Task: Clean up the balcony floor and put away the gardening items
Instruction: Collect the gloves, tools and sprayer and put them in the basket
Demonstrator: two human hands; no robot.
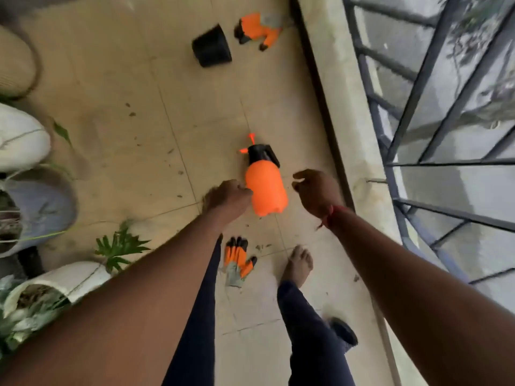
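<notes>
View straight down onto a tiled balcony floor speckled with bits of soil and leaf. An orange spray bottle with a black pump top lies on its side in the middle. The left hand is at the bottle's left side with fingers curled; motion blur hides whether it grips the bottle. The right hand hovers just right of the bottle, fingers loosely bent, holding nothing. An orange and black glove lies flat near a bare foot. Farther off lie a tipped black pot and a second glove. White planters line the left edge and a metal railing the right.
</notes>
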